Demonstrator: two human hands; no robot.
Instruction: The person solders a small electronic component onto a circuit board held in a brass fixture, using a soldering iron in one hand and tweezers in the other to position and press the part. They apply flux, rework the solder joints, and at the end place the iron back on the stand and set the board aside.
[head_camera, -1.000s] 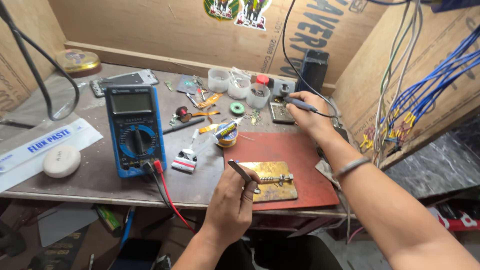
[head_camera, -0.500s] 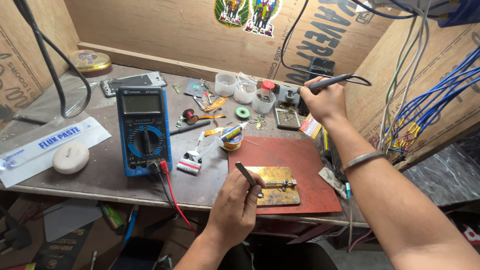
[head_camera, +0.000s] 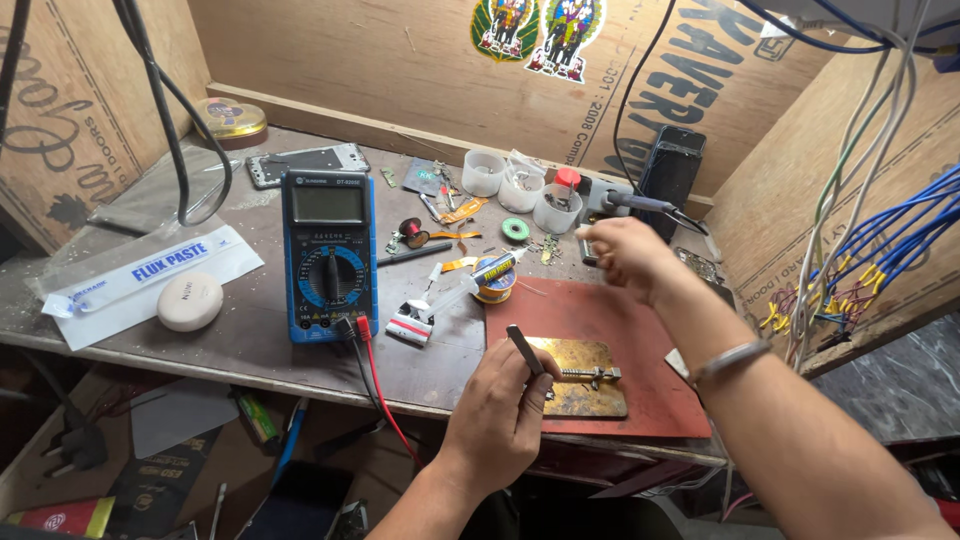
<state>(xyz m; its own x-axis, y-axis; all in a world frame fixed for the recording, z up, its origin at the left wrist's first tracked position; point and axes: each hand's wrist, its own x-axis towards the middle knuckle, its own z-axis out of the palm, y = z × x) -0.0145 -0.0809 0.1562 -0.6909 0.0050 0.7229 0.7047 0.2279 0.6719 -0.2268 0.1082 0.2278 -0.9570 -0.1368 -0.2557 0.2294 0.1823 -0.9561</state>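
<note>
Head view: left hand (head_camera: 500, 405) grips tweezers (head_camera: 526, 352) (over the brass holder (head_camera: 585, 385)); right hand (head_camera: 625, 255) grasps the soldering iron (head_camera: 640, 203).

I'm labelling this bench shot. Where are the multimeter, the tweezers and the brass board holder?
multimeter (head_camera: 329, 255), head view, on its round dial.
tweezers (head_camera: 526, 350), head view, on the shaft above the left hand (head_camera: 505, 405).
brass board holder (head_camera: 585, 372), head view, on its plate near the clamp.
</note>
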